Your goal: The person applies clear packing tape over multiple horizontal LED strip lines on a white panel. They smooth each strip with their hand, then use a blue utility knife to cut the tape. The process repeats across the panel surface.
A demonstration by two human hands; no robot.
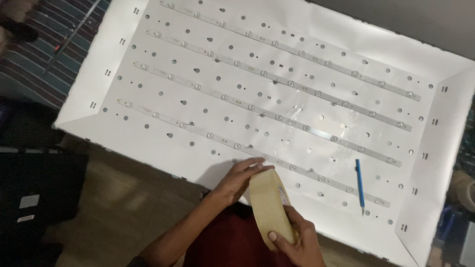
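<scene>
My right hand [294, 237] grips a wide roll of pale beige tape [269, 202] at its lower edge, holding it upright over the near edge of a large white backlight panel [148, 133]. The fingertips of my left hand [242, 175] pinch at the top of the roll, near its free end. Several light strips with small round lenses [277, 117] run diagonally across the panel. The nearest strip passes just beyond my left fingers.
A blue pen [359, 185] lies on the panel to the right of my hands. A striped mat [44, 44] is at the upper left, dark objects [34, 198] at the left, and a brown floor [123, 207] below the panel.
</scene>
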